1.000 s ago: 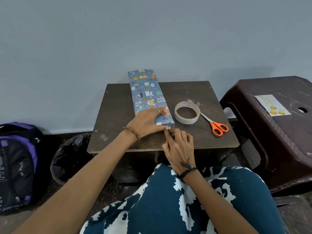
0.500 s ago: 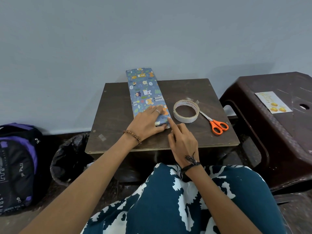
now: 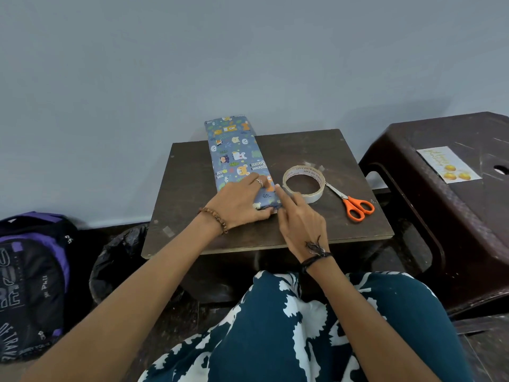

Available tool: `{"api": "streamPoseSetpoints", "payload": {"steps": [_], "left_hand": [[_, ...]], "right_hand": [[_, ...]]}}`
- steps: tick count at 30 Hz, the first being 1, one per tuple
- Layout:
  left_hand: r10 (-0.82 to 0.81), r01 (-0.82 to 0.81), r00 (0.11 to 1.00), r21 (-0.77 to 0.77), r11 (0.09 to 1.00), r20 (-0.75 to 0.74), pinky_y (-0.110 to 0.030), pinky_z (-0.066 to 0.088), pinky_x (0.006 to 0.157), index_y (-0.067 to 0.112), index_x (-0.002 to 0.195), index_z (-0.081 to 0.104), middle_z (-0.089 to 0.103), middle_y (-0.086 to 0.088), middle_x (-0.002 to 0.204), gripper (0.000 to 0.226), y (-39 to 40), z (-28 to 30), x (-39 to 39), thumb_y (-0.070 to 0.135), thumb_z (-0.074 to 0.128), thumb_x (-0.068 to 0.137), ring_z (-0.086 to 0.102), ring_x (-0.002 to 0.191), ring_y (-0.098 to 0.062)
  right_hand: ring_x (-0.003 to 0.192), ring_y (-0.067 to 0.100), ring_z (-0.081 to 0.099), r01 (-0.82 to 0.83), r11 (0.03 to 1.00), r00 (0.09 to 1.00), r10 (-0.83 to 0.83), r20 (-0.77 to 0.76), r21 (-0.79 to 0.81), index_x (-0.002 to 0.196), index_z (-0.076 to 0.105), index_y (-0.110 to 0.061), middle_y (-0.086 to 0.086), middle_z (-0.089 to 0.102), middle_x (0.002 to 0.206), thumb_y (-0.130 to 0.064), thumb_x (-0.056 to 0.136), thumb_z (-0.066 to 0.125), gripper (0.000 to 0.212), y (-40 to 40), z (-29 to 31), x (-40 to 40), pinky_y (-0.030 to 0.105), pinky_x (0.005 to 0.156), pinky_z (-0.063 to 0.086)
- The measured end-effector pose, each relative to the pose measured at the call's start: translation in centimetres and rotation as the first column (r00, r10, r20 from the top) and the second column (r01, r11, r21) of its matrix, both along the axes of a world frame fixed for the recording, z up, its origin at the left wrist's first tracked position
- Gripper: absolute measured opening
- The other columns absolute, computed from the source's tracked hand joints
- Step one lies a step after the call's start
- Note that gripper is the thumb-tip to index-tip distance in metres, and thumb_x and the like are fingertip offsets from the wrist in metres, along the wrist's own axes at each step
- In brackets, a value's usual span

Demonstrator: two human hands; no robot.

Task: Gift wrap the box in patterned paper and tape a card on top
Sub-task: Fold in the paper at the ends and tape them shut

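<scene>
Now: left hand (image 3: 242, 202) lies flat, grip open, pinning wrapped box (image 3: 237, 155) to worktop (image 3: 344, 224); right hand (image 3: 300, 219), grip loosely open, forefinger smoothing box's near corner. Best: press firmly along fold.

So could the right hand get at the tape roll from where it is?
Probably yes. The right hand rests beside the wrapped box, its index finger extended, with the tape roll just beyond and nothing between them. The scissors lie past the roll.
</scene>
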State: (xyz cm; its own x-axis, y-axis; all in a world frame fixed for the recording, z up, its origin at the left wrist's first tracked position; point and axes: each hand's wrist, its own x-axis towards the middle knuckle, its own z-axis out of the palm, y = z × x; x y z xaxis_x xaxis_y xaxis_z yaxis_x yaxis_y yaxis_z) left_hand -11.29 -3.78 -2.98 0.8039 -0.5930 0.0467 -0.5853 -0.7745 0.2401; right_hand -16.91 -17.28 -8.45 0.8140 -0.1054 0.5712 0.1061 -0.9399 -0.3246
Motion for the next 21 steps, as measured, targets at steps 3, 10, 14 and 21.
{"api": "streamPoseSetpoints", "payload": {"steps": [3, 10, 14, 21], "left_hand": [[-0.043, 0.042, 0.999, 0.132, 0.99, 0.007, -0.03, 0.043, 0.075, 0.021, 0.129, 0.044, 0.042, 0.002, 0.129, 0.058, -0.6, 1.2, 0.7, 0.061, 0.041, 0.088, 0.057, 0.095, -0.026], [-0.17, 0.096, 0.98, 0.507, 0.856, 0.103, -0.029, 0.038, 0.071, 0.034, 0.145, 0.024, 0.019, -0.006, 0.154, 0.056, -5.0, 3.0, 1.7, 0.057, 0.027, 0.094, 0.055, 0.112, -0.03], [-0.242, 0.073, 0.952, 0.624, 0.778, 0.189, -0.029, 0.031, 0.067, 0.027, 0.136, 0.044, 0.049, -0.01, 0.133, 0.049, -7.0, 2.6, 1.5, 0.052, 0.03, 0.096, 0.055, 0.108, -0.027], [-0.154, 0.005, 0.969, 0.61, 0.792, 0.192, -0.038, 0.041, 0.063, 0.018, 0.118, 0.054, 0.043, -0.023, 0.133, 0.029, -7.8, 0.2, 1.2, 0.025, 0.032, 0.1, 0.06, 0.093, -0.039]], "right_hand": [[0.054, 0.018, 0.057, -0.005, 0.994, 0.999, 0.0, 0.046, 0.105, 0.105, 0.068, -0.014, 0.002, 0.059, 0.076, -0.022, 0.082, 0.038, 0.039, -1.2, 0.9, 0.4, 0.023, 0.037, 0.039], [0.08, 0.015, 0.056, 0.216, 0.883, 0.976, -0.204, -0.074, 0.416, 0.11, 0.066, -0.014, 0.006, 0.06, 0.103, -0.019, 0.094, 0.049, 0.024, -6.0, 2.7, 3.6, 0.02, 0.064, 0.035], [0.102, 0.022, 0.057, 0.324, 0.776, 0.943, -0.215, -0.256, 0.541, 0.113, 0.065, -0.009, 0.01, 0.059, 0.113, -0.029, 0.092, 0.055, 0.03, -7.8, 2.7, 5.2, 0.019, 0.079, 0.033], [0.082, 0.026, 0.067, 0.384, 0.654, 0.891, -0.077, -0.448, 0.652, 0.084, 0.074, -0.011, 0.01, 0.072, 0.085, -0.033, 0.081, 0.068, 0.023, -9.1, 2.1, 7.5, 0.042, 0.081, 0.055]]}}
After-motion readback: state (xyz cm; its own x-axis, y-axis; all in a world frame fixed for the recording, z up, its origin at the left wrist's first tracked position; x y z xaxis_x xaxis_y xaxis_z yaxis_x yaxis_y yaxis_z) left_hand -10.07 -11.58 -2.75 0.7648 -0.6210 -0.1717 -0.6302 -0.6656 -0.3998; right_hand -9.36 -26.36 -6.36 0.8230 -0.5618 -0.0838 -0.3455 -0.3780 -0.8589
